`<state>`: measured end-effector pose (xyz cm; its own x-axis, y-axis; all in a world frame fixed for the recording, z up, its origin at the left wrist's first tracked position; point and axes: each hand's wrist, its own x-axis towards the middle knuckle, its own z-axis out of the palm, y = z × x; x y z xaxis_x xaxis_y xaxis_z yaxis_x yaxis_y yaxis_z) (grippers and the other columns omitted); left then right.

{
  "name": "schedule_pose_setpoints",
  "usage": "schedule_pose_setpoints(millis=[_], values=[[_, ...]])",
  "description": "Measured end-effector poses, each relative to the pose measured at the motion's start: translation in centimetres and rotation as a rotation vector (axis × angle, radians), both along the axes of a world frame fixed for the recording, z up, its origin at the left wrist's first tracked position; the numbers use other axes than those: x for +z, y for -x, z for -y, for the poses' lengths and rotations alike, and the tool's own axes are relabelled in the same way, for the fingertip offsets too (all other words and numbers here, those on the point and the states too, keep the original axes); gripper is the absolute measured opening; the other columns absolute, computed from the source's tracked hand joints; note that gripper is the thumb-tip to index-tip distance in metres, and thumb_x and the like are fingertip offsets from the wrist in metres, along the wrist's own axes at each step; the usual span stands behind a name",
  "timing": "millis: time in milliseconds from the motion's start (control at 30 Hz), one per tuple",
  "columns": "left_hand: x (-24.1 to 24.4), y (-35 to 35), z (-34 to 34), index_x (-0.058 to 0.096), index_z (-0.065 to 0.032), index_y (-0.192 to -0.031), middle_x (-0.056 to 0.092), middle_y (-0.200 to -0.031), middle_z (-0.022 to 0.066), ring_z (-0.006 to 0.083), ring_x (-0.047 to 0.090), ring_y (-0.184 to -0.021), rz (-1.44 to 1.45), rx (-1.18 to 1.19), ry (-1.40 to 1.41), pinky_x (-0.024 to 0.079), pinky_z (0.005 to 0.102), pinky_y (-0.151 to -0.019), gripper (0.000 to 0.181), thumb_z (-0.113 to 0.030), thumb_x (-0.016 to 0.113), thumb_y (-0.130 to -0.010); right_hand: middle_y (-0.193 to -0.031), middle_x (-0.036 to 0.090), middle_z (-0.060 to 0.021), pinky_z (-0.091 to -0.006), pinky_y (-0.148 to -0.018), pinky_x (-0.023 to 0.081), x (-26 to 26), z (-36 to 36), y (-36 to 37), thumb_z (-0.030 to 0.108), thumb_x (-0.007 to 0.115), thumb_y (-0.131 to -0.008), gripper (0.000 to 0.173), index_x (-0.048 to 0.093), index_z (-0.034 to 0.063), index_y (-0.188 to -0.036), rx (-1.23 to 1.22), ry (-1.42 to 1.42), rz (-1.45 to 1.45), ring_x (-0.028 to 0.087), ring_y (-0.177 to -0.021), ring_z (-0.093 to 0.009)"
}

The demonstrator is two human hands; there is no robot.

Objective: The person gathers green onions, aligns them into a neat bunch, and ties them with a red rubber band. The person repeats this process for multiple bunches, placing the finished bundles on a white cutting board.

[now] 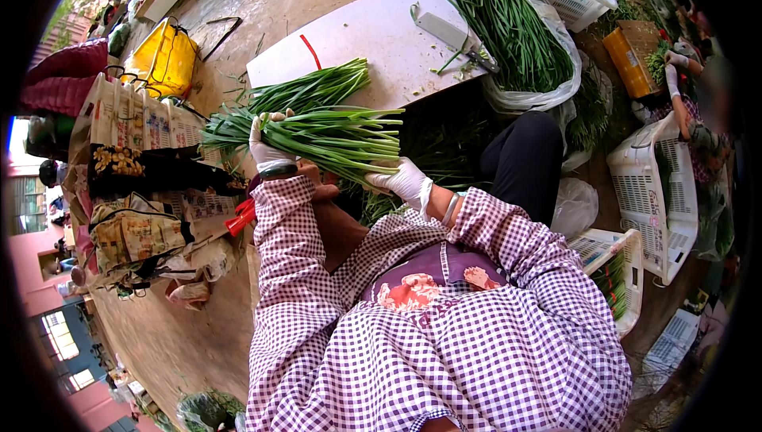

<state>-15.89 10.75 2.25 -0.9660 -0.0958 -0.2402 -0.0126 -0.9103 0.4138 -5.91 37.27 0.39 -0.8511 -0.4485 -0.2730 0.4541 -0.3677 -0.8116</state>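
Note:
A loose bunch of long green garlic chives [333, 134] lies across my two white-gloved hands, above my lap. My left hand [269, 147] is wrapped around its leafy side, with the leaves trailing out to the left. At the pale stem ends, my right hand [408, 185] grips the lower edge of the bunch. Just beyond, a second bunch of chives [315, 83] rests on a white board [357, 33]. A red tie strip [311, 52] lies near that bunch. On the board's right part is a cleaver [443, 32] with a dark handle, among green scraps.
A white crate lined with clear plastic [568, 68] holds many chives [512, 33] at the board's right. A yellow basket [164, 57] and a cloth-laden white crate [161, 119] stand left. Far right, a gloved person [684, 86] handles greens near white crates [649, 194].

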Motion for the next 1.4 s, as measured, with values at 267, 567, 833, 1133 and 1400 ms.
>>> schedule_pose_setpoints(millis=[267,567,833,1133,1400], values=[[-0.8,0.4,0.3,0.058,-0.0001,-0.074,0.063,-0.077,0.0117,0.0233,0.059,-0.074,-0.073,-0.013,-0.065,0.039,0.0403,-0.100,0.027,-0.024,0.055,-0.086,-0.093,0.065,-0.0009,-0.0231,-0.069,0.048,0.8,-0.2,0.5,0.011,0.069,-0.081,0.030,0.062,0.0055,-0.110,0.093,0.101,0.147,0.058,-0.077,-0.009],[-0.1,-0.2,-0.6,0.055,-0.0039,-0.077,0.058,-0.073,0.0070,0.0207,0.058,-0.071,-0.026,0.121,0.040,0.043,0.0456,-0.095,0.017,-0.020,0.057,-0.084,-0.090,0.064,-0.0027,-0.0226,-0.066,0.047,-0.5,0.7,0.0,0.012,0.073,-0.079,0.032,0.064,-0.0009,-0.106,-0.017,-0.122,0.018,0.056,-0.072,-0.008],[-0.8,-0.5,-0.2,0.060,-0.0010,-0.079,0.064,-0.081,0.0141,0.0254,0.060,-0.081,-0.044,0.093,0.051,0.041,0.0448,-0.100,0.028,-0.026,0.052,-0.086,-0.087,0.064,-0.0001,-0.0220,-0.062,0.047,-0.2,0.9,-0.1,0.011,0.068,-0.083,0.024,0.065,0.0018,-0.105,-0.073,0.024,0.035,0.054,-0.070,-0.007],[-0.5,-0.9,-0.8,0.059,0.0001,-0.080,0.062,-0.082,0.0125,0.0240,0.058,-0.083,-0.182,0.221,-0.091,0.032,0.0491,-0.105,0.025,-0.024,0.050,-0.080,-0.082,0.061,-0.0010,-0.0245,-0.066,0.046,-0.4,0.9,-0.2,0.010,0.065,-0.082,0.016,0.064,0.0035,-0.097,0.221,-0.217,-0.370,0.053,-0.073,-0.009],[-1.6,-0.7,0.2,0.056,-0.0015,-0.071,0.061,-0.074,0.0115,0.0240,0.057,-0.075,-0.150,0.237,-0.108,0.039,0.0437,-0.097,0.019,-0.020,0.053,-0.075,-0.070,0.055,0.0026,-0.0244,-0.056,0.040,1.4,-0.6,0.3,0.018,0.069,-0.082,0.015,0.065,0.0048,-0.088,0.378,-0.185,-0.183,0.047,-0.063,-0.007]])
